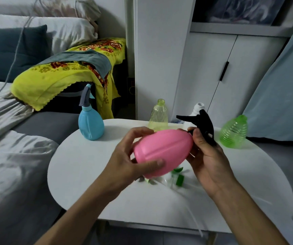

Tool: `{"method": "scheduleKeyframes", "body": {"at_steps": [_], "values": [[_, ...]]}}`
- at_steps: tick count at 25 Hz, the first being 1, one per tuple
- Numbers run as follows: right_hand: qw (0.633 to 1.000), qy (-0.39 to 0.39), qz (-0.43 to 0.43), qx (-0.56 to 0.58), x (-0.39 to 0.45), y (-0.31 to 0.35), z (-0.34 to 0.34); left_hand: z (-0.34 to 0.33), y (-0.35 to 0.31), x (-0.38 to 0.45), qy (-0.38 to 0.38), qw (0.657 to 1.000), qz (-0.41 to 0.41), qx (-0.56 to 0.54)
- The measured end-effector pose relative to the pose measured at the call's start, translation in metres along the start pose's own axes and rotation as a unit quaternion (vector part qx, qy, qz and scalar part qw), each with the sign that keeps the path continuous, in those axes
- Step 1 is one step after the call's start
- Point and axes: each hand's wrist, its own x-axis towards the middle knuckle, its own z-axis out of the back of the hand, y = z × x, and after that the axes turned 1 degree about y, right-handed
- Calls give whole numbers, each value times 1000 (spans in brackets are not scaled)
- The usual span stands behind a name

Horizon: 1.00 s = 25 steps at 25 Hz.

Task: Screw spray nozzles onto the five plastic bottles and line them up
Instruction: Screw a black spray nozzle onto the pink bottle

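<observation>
Pink bottle (163,152) with black nozzle (204,126); blue bottle (91,126), ribbed green bottle (234,133), perhaps white one (196,110) behind.

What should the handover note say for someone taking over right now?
Left hand grips the pink ribbed plastic bottle, held sideways above the white round table.
Right hand pinches the black trigger spray nozzle at that bottle's neck; seating not visible.
Done: the blue plastic bottle carries its grey nozzle.
Left: the pale yellow clear bottle, white bottle and green ribbed bottle stand uncapped at the far edge. Green nozzle parts lie under the hands. Line-up not done.
</observation>
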Motion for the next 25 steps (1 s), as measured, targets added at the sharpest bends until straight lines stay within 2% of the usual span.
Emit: {"method": "scheduleKeyframes", "body": {"at_steps": [2, 3, 5, 6, 7, 9, 10, 11, 13, 14, 17, 19, 20, 21, 22, 23, 24, 25], "values": [[1000, 11, 5, -27, -1, 1, 2, -4, 1, -3, 65, 996, 63, -8], [999, 14, 5, -40, -1, 0, 3, -6, 0, -4, 71, 995, 69, 22], [999, 10, 12, -40, -1, 1, 5, -11, 8, 0, 19, 990, 16, 137], [999, 19, 19, -32, -1, 3, 6, -12, 10, 0, 3, 990, -6, 139], [999, 41, 25, -24, -1, 5, 6, -9, 10, 2, 13, 997, 7, 76], [995, 94, 25, -4, -2, 8, 5, -2, 5, 2, 81, 985, 107, -106], [994, 106, 21, 3, -4, 8, 4, -1, 4, 1, 98, 980, 119, -126], [995, 102, 17, 9, -4, 7, 3, -1, 3, 0, 91, 984, 107, -109], [998, 61, 13, 15, -4, 6, 2, -9, 2, -2, 37, 999, 19, 24], [999, 42, 13, 13, -4, 6, 2, -14, 1, -3, 14, 995, -34, 92], [1000, 17, 23, 4, -3, 9, 2, -26, 9, -8, -31, 966, -145, 213], [999, 15, 33, 6, -2, 12, 0, -27, 12, -8, -49, 940, -178, 286], [999, 16, 37, 6, -3, 13, 0, -26, 12, -7, -33, 949, -157, 271], [999, 23, 38, 6, -3, 13, 0, -24, 9, -5, 7, 974, -98, 204], [999, 39, 35, 4, -4, 13, -1, -20, 5, -3, 61, 994, -9, 91], [998, 56, 30, -3, -7, 11, -2, -17, 2, -2, 100, 992, 77, -3], [997, 65, 24, -16, -8, 9, -3, -14, 3, -2, 125, 986, 111, -31], [998, 61, 18, -30, -9, 8, -4, -14, 5, -2, 125, 986, 105, -11]]}}
